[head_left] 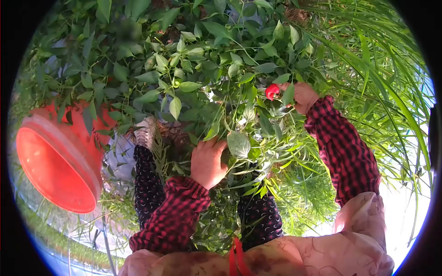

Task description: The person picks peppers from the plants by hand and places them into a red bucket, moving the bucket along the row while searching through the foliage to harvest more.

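Note:
My right hand [304, 97] reaches into the pepper plants at the upper right. Its fingers are closed at a red pepper [272, 91], which shows at the fingertips. A green leaf [288, 94] partly covers these fingers. Lower and nearer the middle, my left hand [208, 162] is among the leaves with its back toward me. Its thumb stands apart from the fingers, whose tips are partly hidden by foliage. A broad pale leaf [239, 144] hangs just right of it, and I see nothing held there.
An orange-red bucket [69, 158] lies tilted at the left, its mouth toward me. Dense pepper foliage [184, 50] fills the upper view. Long grass [382, 69] grows at the right. My legs in dark patterned trousers [260, 211] stand among the plants.

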A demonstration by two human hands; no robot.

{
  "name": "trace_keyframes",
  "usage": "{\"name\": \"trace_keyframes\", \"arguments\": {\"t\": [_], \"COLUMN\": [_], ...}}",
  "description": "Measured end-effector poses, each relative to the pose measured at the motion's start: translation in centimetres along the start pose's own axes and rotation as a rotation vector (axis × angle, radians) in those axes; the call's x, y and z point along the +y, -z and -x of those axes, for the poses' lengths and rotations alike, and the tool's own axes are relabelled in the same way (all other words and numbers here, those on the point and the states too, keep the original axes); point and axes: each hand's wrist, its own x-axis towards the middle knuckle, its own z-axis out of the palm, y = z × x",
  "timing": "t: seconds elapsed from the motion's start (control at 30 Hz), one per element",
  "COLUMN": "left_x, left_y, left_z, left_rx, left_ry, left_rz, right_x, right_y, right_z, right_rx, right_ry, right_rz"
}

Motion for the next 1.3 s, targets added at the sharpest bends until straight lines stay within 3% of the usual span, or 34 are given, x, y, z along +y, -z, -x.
{"name": "trace_keyframes", "arguments": {"t": [0.27,0.37,0.5,0.63,0.83,0.97,1.03,1.1,1.17,1.3], "left_x": [0.1,0.1,0.1,0.8,0.7,0.3,0.0,-0.3,-0.2,0.1], "left_y": [0.4,0.6,0.5,0.8,0.7,0.5,0.6,0.4,0.5,1.1], "left_z": [-0.2,-0.3,-0.2,0.0,0.2,0.2,0.2,0.3,0.3,0.3], "left_rx": [-0.037,-0.027,-0.040,0.005,-0.099,-0.102,-0.121,-0.181,-0.238,-0.190], "left_ry": [0.000,-0.012,-0.007,-0.025,-0.190,-0.197,-0.148,-0.139,-0.135,-0.173], "left_rz": [0.063,0.079,0.085,0.089,0.098,0.100,0.103,0.083,0.062,0.102], "right_x": [1.1,0.4,0.9,1.0,2.2,1.7,0.7,0.1,0.3,1.5], "right_y": [-0.3,-1.4,-0.4,-1.3,-1.8,-2.7,-2.6,-2.5,-1.0,0.1], "right_z": [1.7,1.7,1.4,2.6,3.2,3.9,4.7,5.5,5.9,7.9], "right_rx": [-0.216,0.024,-0.249,-0.118,0.079,0.114,0.130,0.113,-0.134,-0.348], "right_ry": [0.052,-0.050,-0.087,0.004,0.039,-0.083,-0.206,-0.299,-0.050,-0.101], "right_rz": [-0.362,-0.695,-0.561,-0.232,-0.026,-0.042,0.329,0.315,0.091,-0.142]}}
